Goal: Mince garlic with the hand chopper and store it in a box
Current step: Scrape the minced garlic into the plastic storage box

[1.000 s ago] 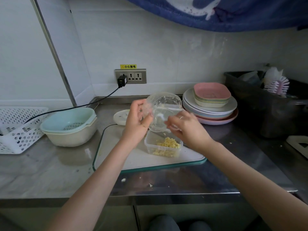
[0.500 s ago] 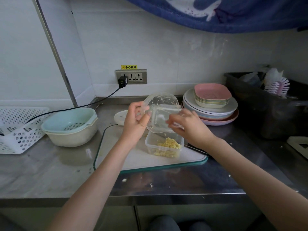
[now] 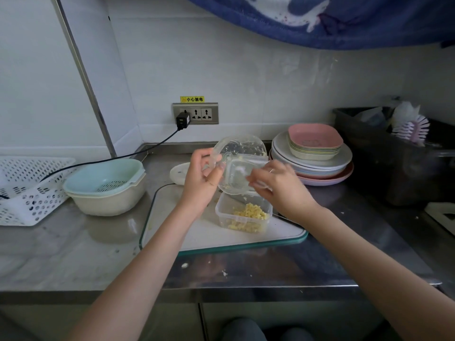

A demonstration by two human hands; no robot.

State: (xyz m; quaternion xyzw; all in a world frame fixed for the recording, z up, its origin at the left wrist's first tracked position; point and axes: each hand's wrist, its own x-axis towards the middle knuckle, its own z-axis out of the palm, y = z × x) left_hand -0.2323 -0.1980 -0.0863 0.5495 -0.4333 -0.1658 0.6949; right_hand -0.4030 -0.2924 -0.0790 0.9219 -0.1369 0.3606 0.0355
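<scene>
My left hand (image 3: 200, 178) grips the clear chopper bowl (image 3: 240, 148), tilted above the box, with bits of garlic stuck to its inside. My right hand (image 3: 278, 185) is at the bowl's lower rim, fingers pinched on a clear square lid (image 3: 237, 172) held against the bowl's mouth. Directly beneath, the small clear storage box (image 3: 242, 216) stands on the white cutting board (image 3: 204, 236), holding a heap of minced garlic (image 3: 250, 212). The chopper's round white top (image 3: 179, 173) lies on the counter behind the board.
A teal colander in a cream bowl (image 3: 105, 187) and a white perforated basket (image 3: 27, 190) stand at the left. Stacked plates (image 3: 312, 158) are at the right, a dark bin with a brush (image 3: 394, 153) beyond. A black cable (image 3: 110, 159) runs from the wall socket. Garlic crumbs (image 3: 184, 265) dot the steel counter.
The bowl has tipped a little more toward the box, and my right hand has shifted slightly along its lower rim. The box and board have not moved.
</scene>
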